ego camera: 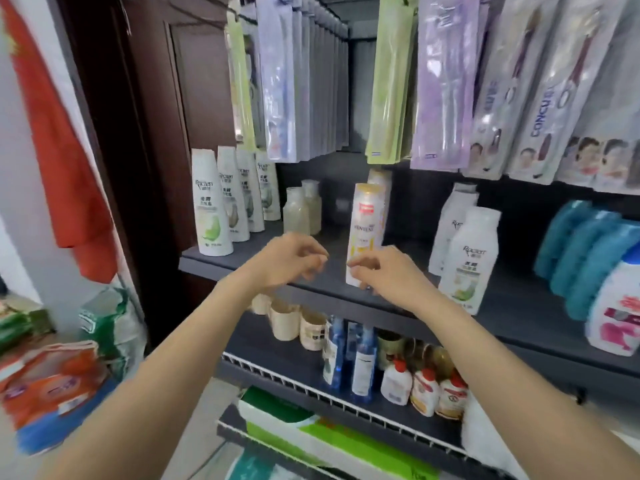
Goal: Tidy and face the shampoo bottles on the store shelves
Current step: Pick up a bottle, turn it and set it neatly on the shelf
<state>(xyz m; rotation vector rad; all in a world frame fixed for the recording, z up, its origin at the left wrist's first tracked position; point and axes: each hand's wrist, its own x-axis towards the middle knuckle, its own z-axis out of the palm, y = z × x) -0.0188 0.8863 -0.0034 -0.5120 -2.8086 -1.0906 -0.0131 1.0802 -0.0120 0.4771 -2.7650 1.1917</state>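
Head view, looking down both bare forearms at a dark shelf [332, 282] stocked with shampoo. The right hand [384, 273] is at the base of a tall white and yellow bottle [367, 230] standing upright near the shelf's front edge; its fingers are curled against the bottle's lower part and seem to pinch it, though the blur makes the exact grip hard to read. A second bottle of the same kind [381, 178] stands right behind it. The left hand [291, 259] hovers just left of that bottle, apart from it, fingers loosely curled and holding nothing.

Over on the left end of the shelf, a row of four white bottles with green labels [232, 199] stands upright, running back toward the wall. Two pale translucent bottles [301, 211] sit between that row and the yellow one. To the right, two more white bottles [467, 251] stand one in front of the other, and beyond them a row of teal bottles [585, 258]. Toothbrush packs [446, 81] hang above. On the lower shelf, blue bottles [349, 358] and small red-capped bottles [422, 386] stand behind a wire rail.
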